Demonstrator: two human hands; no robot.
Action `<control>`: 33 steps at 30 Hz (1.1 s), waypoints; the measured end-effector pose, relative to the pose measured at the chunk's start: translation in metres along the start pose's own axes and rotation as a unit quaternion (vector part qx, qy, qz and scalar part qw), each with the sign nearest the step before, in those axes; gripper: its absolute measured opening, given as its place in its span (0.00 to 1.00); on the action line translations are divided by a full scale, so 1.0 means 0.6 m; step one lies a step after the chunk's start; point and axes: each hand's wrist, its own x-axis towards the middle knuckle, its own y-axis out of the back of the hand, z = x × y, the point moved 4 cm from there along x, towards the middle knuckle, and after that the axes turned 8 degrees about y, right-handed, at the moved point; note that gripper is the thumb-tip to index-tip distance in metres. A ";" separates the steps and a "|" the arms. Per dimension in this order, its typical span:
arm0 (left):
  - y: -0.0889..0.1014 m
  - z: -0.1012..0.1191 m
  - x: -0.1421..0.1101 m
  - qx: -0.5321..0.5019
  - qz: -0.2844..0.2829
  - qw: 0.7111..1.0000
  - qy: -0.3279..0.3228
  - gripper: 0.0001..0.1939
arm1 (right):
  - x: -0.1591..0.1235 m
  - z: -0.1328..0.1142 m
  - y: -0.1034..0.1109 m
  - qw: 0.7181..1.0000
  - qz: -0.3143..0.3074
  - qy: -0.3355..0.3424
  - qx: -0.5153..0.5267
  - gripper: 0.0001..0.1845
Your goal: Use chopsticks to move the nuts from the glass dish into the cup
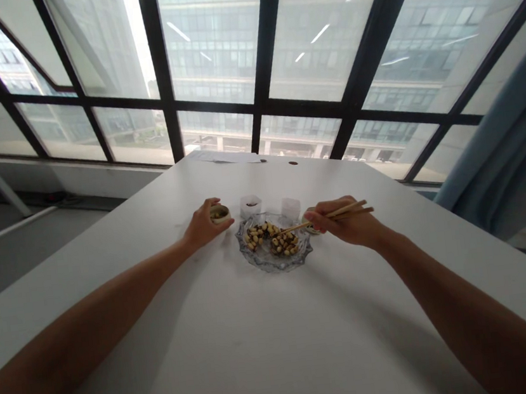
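A scalloped clear glass plate [278,265] rests on the white table, bearing pale nuts [285,243] mixed with small dark pieces. My left hand [203,226] is closed around a small round cup [220,217] just left of the plate; some greenish-yellow bits show inside it. In my right hand [345,222] is a pair of wooden chopsticks [296,226], their tips at the nuts on the plate. Whether the tips pinch a piece I cannot tell. Partly hidden behind my right fingers is another small round cup [313,229].
Two whitish translucent cups stand behind the plate, the left cup [251,207] with something dark in it and the right cup [290,207]. Papers [224,157] lie at the table's far edge, before tall windows. A blue curtain [501,148] hangs at the right.
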 end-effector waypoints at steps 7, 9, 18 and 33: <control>0.002 0.005 -0.001 0.004 -0.001 1.000 -0.003 0.31 | -0.001 -0.007 0.004 0.999 -0.004 0.003 -0.038 0.31; 0.003 0.007 -0.002 0.002 0.000 1.000 -0.001 0.30 | -0.001 -0.008 0.003 0.999 -0.009 0.003 -0.035 0.31; 0.002 0.004 -0.001 0.010 -0.001 1.000 0.004 0.31 | 0.000 -0.005 -0.001 1.000 0.004 -0.016 -0.010 0.31; 0.001 0.002 -0.001 0.016 0.004 1.000 0.003 0.30 | -0.006 0.034 0.003 0.972 0.153 -0.129 0.125 0.37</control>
